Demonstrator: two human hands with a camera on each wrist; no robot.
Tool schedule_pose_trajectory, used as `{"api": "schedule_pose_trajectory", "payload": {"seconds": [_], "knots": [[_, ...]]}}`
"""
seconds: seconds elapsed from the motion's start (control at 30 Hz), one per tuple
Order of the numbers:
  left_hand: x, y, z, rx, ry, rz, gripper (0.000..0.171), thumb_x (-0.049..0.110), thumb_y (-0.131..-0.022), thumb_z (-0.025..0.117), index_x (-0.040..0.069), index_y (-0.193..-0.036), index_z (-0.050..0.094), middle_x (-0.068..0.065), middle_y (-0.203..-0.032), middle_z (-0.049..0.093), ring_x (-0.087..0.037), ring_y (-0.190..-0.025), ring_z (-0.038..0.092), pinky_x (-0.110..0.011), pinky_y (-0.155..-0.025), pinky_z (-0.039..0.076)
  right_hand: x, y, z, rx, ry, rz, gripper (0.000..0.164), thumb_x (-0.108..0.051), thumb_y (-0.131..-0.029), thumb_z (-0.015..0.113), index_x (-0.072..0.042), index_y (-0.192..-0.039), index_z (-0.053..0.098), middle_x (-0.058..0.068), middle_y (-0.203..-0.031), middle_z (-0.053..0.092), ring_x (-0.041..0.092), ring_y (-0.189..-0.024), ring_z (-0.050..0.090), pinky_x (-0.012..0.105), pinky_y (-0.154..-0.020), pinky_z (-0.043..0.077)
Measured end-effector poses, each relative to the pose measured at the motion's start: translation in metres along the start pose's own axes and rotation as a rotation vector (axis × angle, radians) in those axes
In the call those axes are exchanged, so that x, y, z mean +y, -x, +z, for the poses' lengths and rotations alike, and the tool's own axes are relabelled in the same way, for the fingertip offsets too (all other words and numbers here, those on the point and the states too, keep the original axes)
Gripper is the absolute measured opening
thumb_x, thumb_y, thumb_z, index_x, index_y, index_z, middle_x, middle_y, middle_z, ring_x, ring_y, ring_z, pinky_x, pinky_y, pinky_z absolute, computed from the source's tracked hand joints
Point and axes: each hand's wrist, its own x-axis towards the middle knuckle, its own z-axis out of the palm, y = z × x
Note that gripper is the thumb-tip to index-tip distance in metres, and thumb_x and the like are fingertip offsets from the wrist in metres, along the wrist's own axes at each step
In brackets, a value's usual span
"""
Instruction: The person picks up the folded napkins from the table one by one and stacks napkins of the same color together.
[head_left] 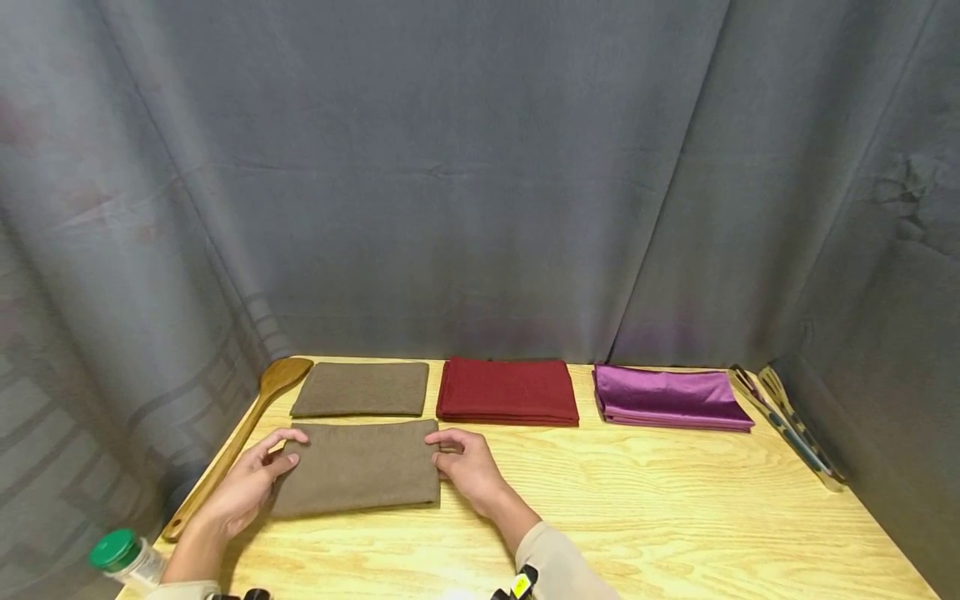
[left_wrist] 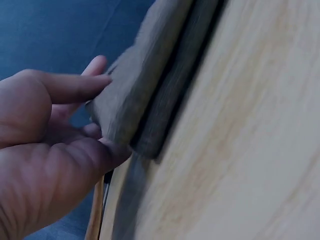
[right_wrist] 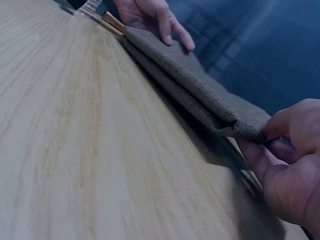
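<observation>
A folded grey-brown cloth (head_left: 360, 467) spans the space between my two hands. At its left side my left hand (head_left: 243, 487) pinches the edge, thumb and fingers bent around it. My right hand (head_left: 471, 471) holds the opposite side the same way, with the thumb (right_wrist: 257, 155) low on the corner in the right wrist view. Shadow shows beneath the cloth's right end there, so that end is lifted off the wood. Thick folded layers (left_wrist: 165, 90) face the left wrist camera. Just behind lies a second folded grey-brown cloth (head_left: 363, 389), flat on the table.
A folded red cloth (head_left: 508, 392) and a shiny purple cloth (head_left: 671, 397) lie along the table's (head_left: 637, 508) back edge. A wooden spatula (head_left: 240, 437) runs down the left side, near a green-capped jar (head_left: 127, 557). Metal utensils (head_left: 795, 425) lie at right; grey curtains (head_left: 450, 183) surround everything.
</observation>
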Motion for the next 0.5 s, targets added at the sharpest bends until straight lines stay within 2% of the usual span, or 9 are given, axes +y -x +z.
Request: {"api": "schedule_pose_trajectory", "payload": {"seconds": [0.13,0.23,0.4,0.5], "knots": [[0.001,0.001,-0.004,-0.081,-0.055,-0.073,0.040,0.013,-0.102,0.061,0.007,-0.141,0.053,-0.007,-0.123,0.041,-0.016,-0.093,0.041,-0.027,-0.073,0.040,-0.004,0.000,-0.003,-0.009,-0.005,0.000,0.032,0.005,-0.090,0.062,0.004,-0.121,0.071,0.021,-0.124,0.066,0.011,-0.087,0.062,0.027,-0.078,0.059],[0.002,0.002,-0.006,-0.125,-0.069,-0.038,0.035,0.013,-0.102,0.062,0.003,-0.135,0.054,-0.004,-0.125,0.043,-0.015,-0.094,0.041,-0.028,-0.073,0.038,-0.005,0.000,-0.006,-0.012,0.000,0.001,0.032,0.004,-0.091,0.062,0.003,-0.121,0.072,0.020,-0.124,0.066,0.011,-0.088,0.063,0.026,-0.079,0.059],[0.006,0.004,-0.004,-0.109,-0.065,-0.011,0.024,0.012,-0.100,0.064,-0.001,-0.119,0.055,0.001,-0.109,0.046,-0.011,-0.087,0.044,-0.028,-0.065,0.042,-0.007,0.000,-0.013,-0.007,0.000,-0.009,0.032,0.003,-0.092,0.062,0.001,-0.122,0.072,0.019,-0.125,0.065,0.011,-0.089,0.064,0.025,-0.079,0.058],[0.009,0.002,-0.001,-0.063,-0.063,-0.026,0.032,0.015,-0.099,0.067,-0.001,-0.124,0.054,-0.006,-0.120,0.044,-0.016,-0.107,0.043,-0.026,-0.070,0.045,-0.009,0.000,-0.016,0.005,-0.005,-0.010,0.032,0.004,-0.092,0.062,0.001,-0.122,0.072,0.020,-0.125,0.065,0.010,-0.088,0.064,0.024,-0.078,0.058]]}}
